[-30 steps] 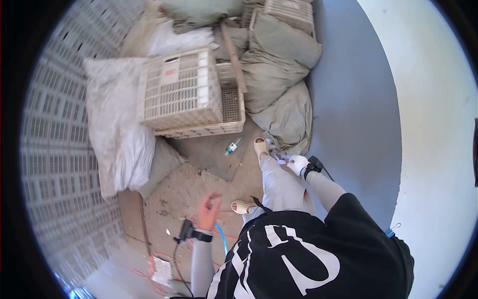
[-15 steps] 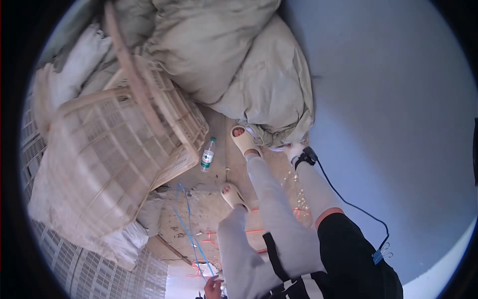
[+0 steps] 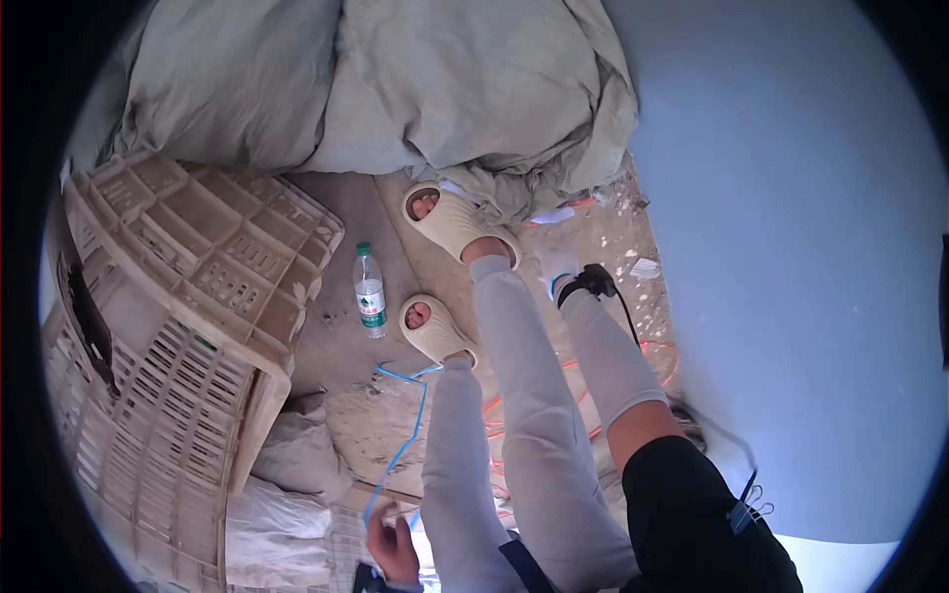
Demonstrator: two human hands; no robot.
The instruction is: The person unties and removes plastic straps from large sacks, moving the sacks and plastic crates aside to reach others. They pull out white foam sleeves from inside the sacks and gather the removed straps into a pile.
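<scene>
My left hand is low in view beside my leg, its fingers curled at a thin blue strap that runs up across the floor. My right arm reaches forward in a pale sleeve, with a black band and cable at the wrist. The white-covered right hand is just below the bottom edge of a large grey-beige cloth sack; its fingers do not show clearly. Both feet stand on the floor in cream slippers.
Dusty plastic crates stack up on the left. A green-capped plastic bottle is on the floor between crates and slippers. Red strap lies loose behind my legs. A smooth blue-grey wall stands at right, and white sacking sits lower left.
The whole view has shifted, and the crates at left now sit differently and look sharp instead of blurred. The blurred brown bar across them is gone. My left hand appears farther left.
</scene>
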